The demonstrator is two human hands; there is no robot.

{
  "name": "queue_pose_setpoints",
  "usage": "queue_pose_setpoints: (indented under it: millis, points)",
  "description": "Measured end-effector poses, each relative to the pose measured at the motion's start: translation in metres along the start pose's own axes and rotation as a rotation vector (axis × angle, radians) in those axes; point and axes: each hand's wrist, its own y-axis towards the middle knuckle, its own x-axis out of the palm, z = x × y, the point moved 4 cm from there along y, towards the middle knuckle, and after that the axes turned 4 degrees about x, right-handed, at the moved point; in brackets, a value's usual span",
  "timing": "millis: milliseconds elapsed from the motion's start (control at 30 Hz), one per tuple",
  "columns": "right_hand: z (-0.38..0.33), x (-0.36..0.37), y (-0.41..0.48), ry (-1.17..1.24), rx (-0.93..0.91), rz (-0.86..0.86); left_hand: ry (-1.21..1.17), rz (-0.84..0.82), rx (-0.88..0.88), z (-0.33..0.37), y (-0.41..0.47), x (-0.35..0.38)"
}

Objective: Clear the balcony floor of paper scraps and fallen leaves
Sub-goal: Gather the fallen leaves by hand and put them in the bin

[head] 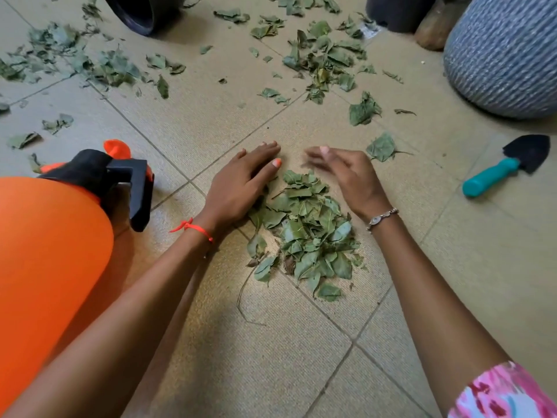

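A heap of green leaves (304, 227) lies on the beige tiled floor (271, 342) between my two hands. My left hand (241, 182) rests flat with straight fingers at the heap's upper left edge. My right hand (346, 176) hovers at its upper right edge, fingers relaxed and blurred. Neither hand holds anything. More leaves lie scattered farther away, in a patch at the far left (99, 67) and a patch at the far middle (325, 55). Single leaves (381, 147) lie just beyond my right hand. A small pale paper scrap (369, 31) sits among the far leaves.
An orange spray bottle with a black trigger (54, 242) stands close at my left. A teal-handled black trowel (506, 165) lies on the right. A grey ribbed pot (506, 52) stands at the far right, dark pots (144, 10) at the back.
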Motion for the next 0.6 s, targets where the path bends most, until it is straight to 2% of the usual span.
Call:
queue_pose_setpoints:
  millis: [33,100,133,167,233,367,600]
  points:
    - [0.0,-0.01,-0.002,0.02,-0.011,0.14,-0.012,-0.013,0.016,0.0,-0.001,0.0]
    - [0.012,-0.036,0.002,-0.203,0.019,0.456,0.007,-0.046,0.05,0.0,-0.002,0.002]
    - [0.022,-0.047,0.005,-0.354,0.086,0.528,0.017,-0.062,0.06,0.0,-0.001,0.003]
    - [0.032,-0.054,0.007,-0.46,0.17,0.527,0.021,-0.073,0.064,0.0,-0.001,0.003]
    - [0.049,-0.053,0.012,-0.572,0.261,0.385,0.019,-0.077,0.06,0.0,0.0,0.003]
    - [0.042,-0.021,0.012,-0.635,0.084,0.178,0.036,-0.086,0.041,0.001,-0.001,0.001]
    - [0.005,0.021,-0.009,-0.436,0.026,-0.124,-0.057,-0.128,-0.07,0.003,-0.006,0.001]
